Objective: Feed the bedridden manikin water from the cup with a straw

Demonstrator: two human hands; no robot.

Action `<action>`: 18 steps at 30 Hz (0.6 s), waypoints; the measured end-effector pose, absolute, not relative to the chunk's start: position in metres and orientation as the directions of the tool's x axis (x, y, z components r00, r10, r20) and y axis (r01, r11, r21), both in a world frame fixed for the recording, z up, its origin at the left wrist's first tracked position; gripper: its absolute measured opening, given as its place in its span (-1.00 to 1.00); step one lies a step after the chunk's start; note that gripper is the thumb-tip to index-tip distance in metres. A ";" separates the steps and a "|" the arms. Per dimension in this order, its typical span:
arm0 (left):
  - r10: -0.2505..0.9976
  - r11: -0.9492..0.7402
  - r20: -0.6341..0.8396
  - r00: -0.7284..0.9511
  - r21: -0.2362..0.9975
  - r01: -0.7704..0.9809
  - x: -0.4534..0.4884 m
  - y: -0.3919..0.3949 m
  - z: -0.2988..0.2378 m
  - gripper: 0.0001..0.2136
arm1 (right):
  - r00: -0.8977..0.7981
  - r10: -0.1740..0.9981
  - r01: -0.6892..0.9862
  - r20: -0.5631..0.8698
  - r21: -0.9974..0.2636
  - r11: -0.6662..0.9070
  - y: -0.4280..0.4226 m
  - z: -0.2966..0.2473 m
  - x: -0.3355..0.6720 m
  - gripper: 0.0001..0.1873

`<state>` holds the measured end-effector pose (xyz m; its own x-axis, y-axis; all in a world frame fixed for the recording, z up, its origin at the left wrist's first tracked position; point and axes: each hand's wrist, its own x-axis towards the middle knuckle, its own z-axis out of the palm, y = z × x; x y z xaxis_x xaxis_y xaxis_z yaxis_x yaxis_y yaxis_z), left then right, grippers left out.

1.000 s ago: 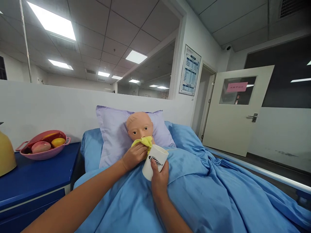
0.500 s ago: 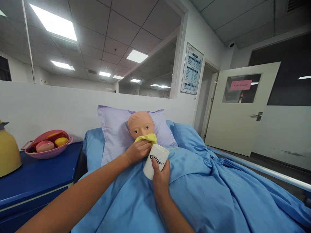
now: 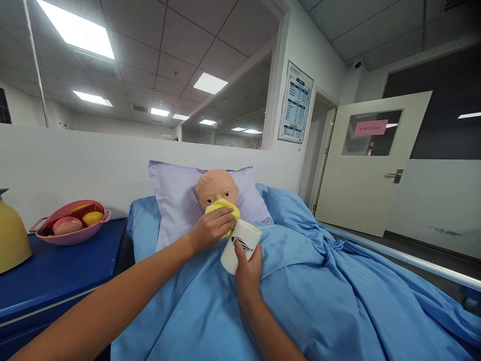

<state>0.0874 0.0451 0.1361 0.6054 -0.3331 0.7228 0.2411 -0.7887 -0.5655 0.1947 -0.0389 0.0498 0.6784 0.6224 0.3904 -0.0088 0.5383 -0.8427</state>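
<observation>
A bald manikin [image 3: 217, 184] lies in the bed with its head on a lilac pillow [image 3: 175, 200]. My left hand [image 3: 212, 229] presses a yellow cloth [image 3: 221, 204] over the lower part of its face, hiding the mouth and nose. Fingers and thumb are closed on the cloth. In my right hand [image 3: 248, 271] is a white mug [image 3: 240, 245] with a black striped fish print, tilted a little, its rim close to the cloth and the left fingers. What the mug contains cannot be seen.
A blue quilt [image 3: 308, 281] covers the bed. On the blue bedside cabinet [image 3: 90, 263] at left stand a pink basket [image 3: 75, 235] of fruit and a yellow jug [image 3: 13, 235]. A bed rail [image 3: 406, 253] runs along the right; beyond it a door [image 3: 361, 195] stands ajar.
My left hand has shifted slightly left and down with the cloth, which now spreads over more of the manikin's lower face. The mug stays nearly in place. The view has moved slightly.
</observation>
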 end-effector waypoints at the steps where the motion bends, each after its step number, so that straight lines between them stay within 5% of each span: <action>1: -0.338 -0.786 0.725 0.600 -0.568 0.244 0.093 0.046 0.140 -0.86 | 0.692 0.622 -0.021 0.367 -0.850 0.526 -0.038 0.050 0.196 -0.44; 6: -0.279 -0.768 0.714 0.642 -0.567 0.297 0.110 0.055 0.129 -0.83 | 0.717 0.625 -0.056 0.307 -0.869 0.491 -0.037 0.050 0.199 -0.39; 13: -0.060 -0.828 0.738 0.672 -0.413 0.379 0.091 0.052 0.087 -0.78 | 0.682 0.648 -0.047 0.340 -0.863 0.503 -0.040 0.052 0.197 -0.46; 18: -0.096 -0.883 0.743 0.662 -0.370 0.288 0.085 0.044 0.101 -0.79 | 0.667 0.655 -0.050 0.356 -0.855 0.516 -0.040 0.051 0.196 -0.45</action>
